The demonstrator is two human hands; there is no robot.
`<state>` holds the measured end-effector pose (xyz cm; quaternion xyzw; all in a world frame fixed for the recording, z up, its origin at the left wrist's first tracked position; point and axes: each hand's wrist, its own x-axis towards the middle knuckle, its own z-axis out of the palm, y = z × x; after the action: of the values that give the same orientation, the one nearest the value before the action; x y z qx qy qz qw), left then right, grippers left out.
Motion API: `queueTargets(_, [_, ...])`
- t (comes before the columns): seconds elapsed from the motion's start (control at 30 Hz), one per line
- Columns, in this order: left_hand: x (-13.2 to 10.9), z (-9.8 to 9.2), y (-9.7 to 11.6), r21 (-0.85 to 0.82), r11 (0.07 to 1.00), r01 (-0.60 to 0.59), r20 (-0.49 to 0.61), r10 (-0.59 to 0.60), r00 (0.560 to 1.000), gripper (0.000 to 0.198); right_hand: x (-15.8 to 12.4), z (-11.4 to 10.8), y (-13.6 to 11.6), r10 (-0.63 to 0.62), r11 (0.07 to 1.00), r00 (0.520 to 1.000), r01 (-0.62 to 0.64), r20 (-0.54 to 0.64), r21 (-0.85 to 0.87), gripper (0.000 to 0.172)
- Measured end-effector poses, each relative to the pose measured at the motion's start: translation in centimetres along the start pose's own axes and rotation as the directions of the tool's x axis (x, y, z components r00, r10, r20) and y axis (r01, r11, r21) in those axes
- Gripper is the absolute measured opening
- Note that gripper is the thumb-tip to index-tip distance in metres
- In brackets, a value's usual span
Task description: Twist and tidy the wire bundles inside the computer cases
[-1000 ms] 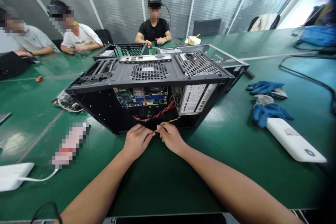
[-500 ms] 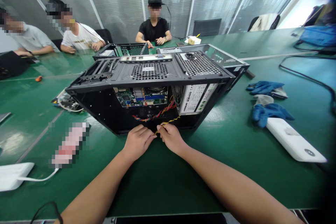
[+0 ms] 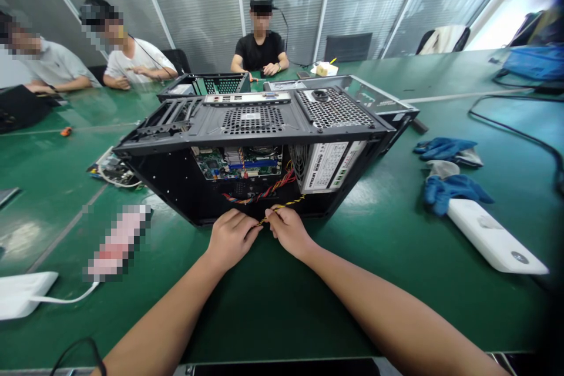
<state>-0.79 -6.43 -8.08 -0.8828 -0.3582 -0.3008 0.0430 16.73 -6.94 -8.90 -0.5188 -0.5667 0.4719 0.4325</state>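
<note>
A black computer case (image 3: 158, 182) stands on the green table, its open side toward me. Inside it I see a motherboard (image 3: 264, 173), a white-labelled power supply (image 3: 332, 167) and a bundle of red and multicoloured wires (image 3: 277, 187). From near the power supply a twisted yellow-and-black cable (image 3: 288, 204) runs out over the lower edge of the case. My left hand (image 3: 232, 239) pinches this cable toward its left end. Close beside it, my right hand (image 3: 288, 230) is closed on the same cable. The fingertips hide the cable's end.
To the right lie blue work gloves (image 3: 453, 185) and a white power bank (image 3: 496, 235). A pixelated phone (image 3: 117, 244) wired to a white block (image 3: 26, 294) is at left. Behind my case sits another case (image 3: 374, 94). Three people sit across the table.
Both hands keep their hold on the cable with almost no movement. The view has shifted slightly. Across the table, the person in white has raised a hand.
</note>
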Motion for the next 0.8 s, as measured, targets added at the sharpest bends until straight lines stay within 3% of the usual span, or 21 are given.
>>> queueTargets(0.57, [0.12, -0.01, -0.14, -0.013, 1.000, 0.021, 0.097, -0.020, 0.995, 0.021, -0.01, 0.14, 0.76, -0.054, 0.997, 0.998, 0.055, 0.014, -0.047, 0.027])
queueTargets(0.8, [0.06, -0.09, 0.05, -0.032, 0.999, 0.036, 0.062, -0.034, 0.997, 0.018, -0.03, 0.03, 0.41, -0.035, 0.998, 0.999, 0.035, 0.008, -0.049, 0.030])
